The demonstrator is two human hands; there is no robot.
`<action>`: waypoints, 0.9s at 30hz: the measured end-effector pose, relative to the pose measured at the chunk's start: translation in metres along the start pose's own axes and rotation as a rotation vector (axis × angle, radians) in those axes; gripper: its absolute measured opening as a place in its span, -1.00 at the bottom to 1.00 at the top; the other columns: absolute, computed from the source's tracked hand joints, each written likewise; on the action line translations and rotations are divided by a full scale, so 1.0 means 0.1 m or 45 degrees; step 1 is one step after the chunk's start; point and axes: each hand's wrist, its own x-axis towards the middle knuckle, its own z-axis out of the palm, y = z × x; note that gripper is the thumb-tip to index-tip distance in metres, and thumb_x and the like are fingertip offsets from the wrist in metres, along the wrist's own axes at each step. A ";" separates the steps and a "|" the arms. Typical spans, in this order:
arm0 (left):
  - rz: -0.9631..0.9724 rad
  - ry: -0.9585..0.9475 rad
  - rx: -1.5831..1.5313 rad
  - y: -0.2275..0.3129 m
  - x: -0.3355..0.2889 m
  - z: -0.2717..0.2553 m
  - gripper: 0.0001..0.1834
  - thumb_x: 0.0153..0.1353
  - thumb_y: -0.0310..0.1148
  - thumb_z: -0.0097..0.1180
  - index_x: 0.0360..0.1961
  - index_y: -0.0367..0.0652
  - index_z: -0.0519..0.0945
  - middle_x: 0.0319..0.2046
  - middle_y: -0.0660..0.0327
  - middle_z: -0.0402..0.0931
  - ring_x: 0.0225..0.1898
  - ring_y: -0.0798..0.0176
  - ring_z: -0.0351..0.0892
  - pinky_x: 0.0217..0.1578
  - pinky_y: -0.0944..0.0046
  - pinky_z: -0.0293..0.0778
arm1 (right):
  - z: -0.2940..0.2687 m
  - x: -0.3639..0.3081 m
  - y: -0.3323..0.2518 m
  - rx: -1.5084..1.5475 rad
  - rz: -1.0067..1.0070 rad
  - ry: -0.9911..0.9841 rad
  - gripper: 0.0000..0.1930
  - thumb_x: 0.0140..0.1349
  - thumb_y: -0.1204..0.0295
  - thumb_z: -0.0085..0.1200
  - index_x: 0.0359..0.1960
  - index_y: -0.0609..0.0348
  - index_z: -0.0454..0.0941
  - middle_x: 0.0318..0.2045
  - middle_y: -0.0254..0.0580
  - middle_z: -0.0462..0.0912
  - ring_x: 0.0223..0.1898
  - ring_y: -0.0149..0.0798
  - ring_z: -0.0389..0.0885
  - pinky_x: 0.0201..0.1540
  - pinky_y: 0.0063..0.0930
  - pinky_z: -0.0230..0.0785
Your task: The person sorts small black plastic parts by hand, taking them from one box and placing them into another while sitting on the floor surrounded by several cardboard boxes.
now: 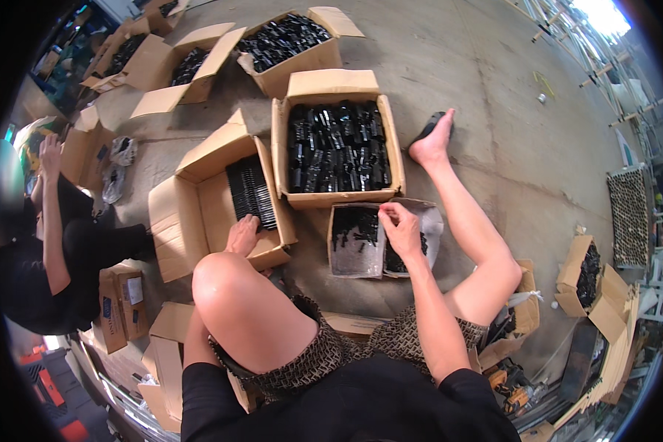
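Note:
I sit low on a concrete floor with both knees up. My left hand [242, 234] rests flat on a neat row of black parts [251, 190] packed on edge inside an open cardboard box [175, 228]; I cannot tell if it grips one. My right hand [403, 229] hovers over a small grey tray box [356, 261] holding loose black parts [355, 224], its fingers pinched together at the tray's middle divider, on something too small to make out. Just beyond stands a large open carton [336, 85] full of jumbled black parts [337, 146].
More open cartons of black parts [283, 38] stand at the back [188, 65]. Another person [51, 243] in black sits at the left among small boxes [122, 306]. A carton [586, 274] stands at the right, and tools [514, 387] lie by my right hip.

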 end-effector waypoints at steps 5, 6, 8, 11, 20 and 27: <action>0.281 -0.206 0.344 -0.16 0.10 0.18 -0.78 0.26 -0.42 0.07 -0.08 -0.17 0.57 -0.17 0.03 0.59 -0.09 -0.02 0.62 -0.08 0.02 0.53 | 0.15 -0.17 -0.02 -0.196 -0.088 -0.180 -0.82 0.20 0.48 0.19 -0.17 0.23 0.65 -0.32 0.08 0.74 -0.28 -0.01 0.76 -0.18 -0.26 0.61; 0.361 -0.245 0.351 -0.05 0.15 0.14 -0.77 0.25 -0.43 0.08 -0.07 -0.16 0.58 -0.18 0.04 0.59 -0.09 -0.02 0.62 -0.08 0.02 0.54 | 0.19 -0.18 0.04 -0.259 -0.132 -0.232 -0.85 0.18 0.50 0.17 -0.22 0.26 0.64 -0.36 0.11 0.72 -0.27 0.06 0.74 -0.16 -0.18 0.60; 0.502 -0.389 0.422 0.03 0.18 0.09 -0.74 0.31 -0.43 -0.02 -0.01 -0.12 0.58 -0.16 0.06 0.60 -0.07 0.03 0.62 -0.06 0.07 0.52 | 0.33 -0.20 0.13 -0.576 -0.257 -0.396 -0.86 0.21 0.51 0.08 -0.26 0.28 0.64 -0.37 0.13 0.72 -0.26 0.13 0.74 -0.16 -0.09 0.60; 0.540 -0.464 0.252 -0.10 0.07 0.00 -0.72 0.24 -0.42 0.06 -0.03 -0.12 0.63 -0.21 0.04 0.60 -0.07 -0.03 0.63 -0.09 0.03 0.55 | 0.64 -0.23 0.25 -1.057 -0.225 -0.754 -0.76 0.27 0.50 -0.08 -0.19 0.31 0.65 -0.35 0.22 0.71 -0.25 0.22 0.74 -0.17 0.00 0.62; -0.229 0.017 -1.141 0.18 -0.28 -1.19 -0.48 0.14 -0.53 0.21 0.16 -0.29 0.40 -0.39 0.09 0.68 -0.33 0.37 0.64 -0.26 0.28 0.56 | 0.85 -0.30 0.54 -1.117 -0.206 -0.765 -0.79 0.21 0.50 0.01 -0.39 0.23 0.74 -0.35 0.13 0.74 -0.22 0.11 0.77 -0.14 -0.03 0.64; -0.120 -0.208 -0.628 1.23 -0.36 -2.85 -0.72 0.18 -0.41 0.27 -0.15 -0.40 0.60 -0.40 0.19 0.66 -0.34 0.45 0.57 -0.26 0.31 0.53 | 0.73 -0.20 0.41 -0.360 -0.085 -0.814 -0.81 0.17 0.44 0.12 -0.24 0.18 0.73 -0.37 0.01 0.74 -0.32 -0.10 0.75 -0.24 -0.25 0.58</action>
